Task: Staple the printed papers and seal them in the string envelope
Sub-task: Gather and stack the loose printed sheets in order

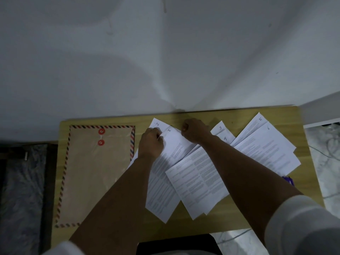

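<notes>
Ideally, both hands, left (pixel 151 142) pinching white printed sheet 1 (pixel 177 144) and right (pixel 195 130) fisted at its top edge, square the 6 numbered pages before stapling.

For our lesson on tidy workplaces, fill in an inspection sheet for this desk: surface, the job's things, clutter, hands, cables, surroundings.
Surface: wooden table, partly covered.
Job's things: string envelope lies flat at left, flap side up; printed papers, numbered 1 to 6, fanned out at right; no stapler seen.
Clutter: purple object peeking out beside the right forearm, unidentifiable.
Hands: left hand and right hand both at the top of sheet 1.
Cables: thin cables on the floor at right.
Surroundings: pale wall behind.
</notes>
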{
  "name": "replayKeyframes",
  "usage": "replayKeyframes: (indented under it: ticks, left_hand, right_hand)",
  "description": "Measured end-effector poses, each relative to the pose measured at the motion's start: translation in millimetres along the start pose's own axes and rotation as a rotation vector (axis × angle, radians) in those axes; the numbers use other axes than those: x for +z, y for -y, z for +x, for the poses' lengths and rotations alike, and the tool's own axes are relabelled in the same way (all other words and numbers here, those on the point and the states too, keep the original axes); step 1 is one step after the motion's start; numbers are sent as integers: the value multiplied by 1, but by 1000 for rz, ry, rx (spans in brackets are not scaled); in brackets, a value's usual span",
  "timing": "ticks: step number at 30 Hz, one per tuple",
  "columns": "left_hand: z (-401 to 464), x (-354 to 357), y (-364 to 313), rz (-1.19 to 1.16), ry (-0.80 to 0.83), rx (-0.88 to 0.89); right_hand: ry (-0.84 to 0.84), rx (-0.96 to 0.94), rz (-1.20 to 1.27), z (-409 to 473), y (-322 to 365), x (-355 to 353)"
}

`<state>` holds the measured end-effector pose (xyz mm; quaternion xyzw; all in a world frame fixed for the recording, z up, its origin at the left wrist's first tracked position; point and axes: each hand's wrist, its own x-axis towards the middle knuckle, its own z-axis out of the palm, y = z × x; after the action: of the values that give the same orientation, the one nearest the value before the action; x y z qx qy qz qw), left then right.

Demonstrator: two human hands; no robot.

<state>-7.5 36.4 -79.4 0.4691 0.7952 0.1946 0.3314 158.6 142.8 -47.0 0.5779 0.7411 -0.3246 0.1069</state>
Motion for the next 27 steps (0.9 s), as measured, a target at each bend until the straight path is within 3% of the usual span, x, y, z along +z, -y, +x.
replayKeyframes:
  ticks: [14, 24, 27]
  left_hand:
    - [-8, -19, 2, -142, 69, 47]
    - [-45, -78, -13, -169, -5, 97]
    - [-65, -102, -20, -199, -45, 154]
  right_hand:
    - [91, -3, 276, 3, -6, -7]
    - [88, -68, 556, -56, 32, -54]
    - [14, -102, 615, -82, 44, -69]
